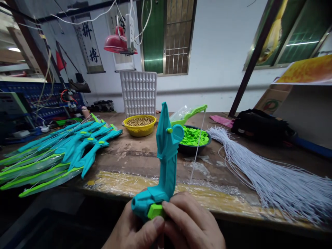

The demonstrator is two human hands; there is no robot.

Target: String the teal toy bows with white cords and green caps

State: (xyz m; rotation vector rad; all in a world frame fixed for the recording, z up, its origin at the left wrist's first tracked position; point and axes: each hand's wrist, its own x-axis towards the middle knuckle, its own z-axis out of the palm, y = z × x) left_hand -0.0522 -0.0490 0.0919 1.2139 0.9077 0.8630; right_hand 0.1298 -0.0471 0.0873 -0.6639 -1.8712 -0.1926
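Head view. Teal toy bow point(166, 155): upright at lower centre of frame, held over the table point(145, 155) edge. Left hand point(135, 231) and right hand point(192, 224): fingers pinched on the bow's base and its green clip point(155, 210). Finished bows point(59, 155): piled at left. Bowl of green parts point(194, 138): centre. White strings point(272, 180): right.

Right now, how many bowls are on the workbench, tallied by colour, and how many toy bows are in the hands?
Yellow plastic bowl of brass rings: 1
Dark bowl of green plastic parts: 1
Teal-and-green plastic toy bow held in both hands: 1
Total: 3
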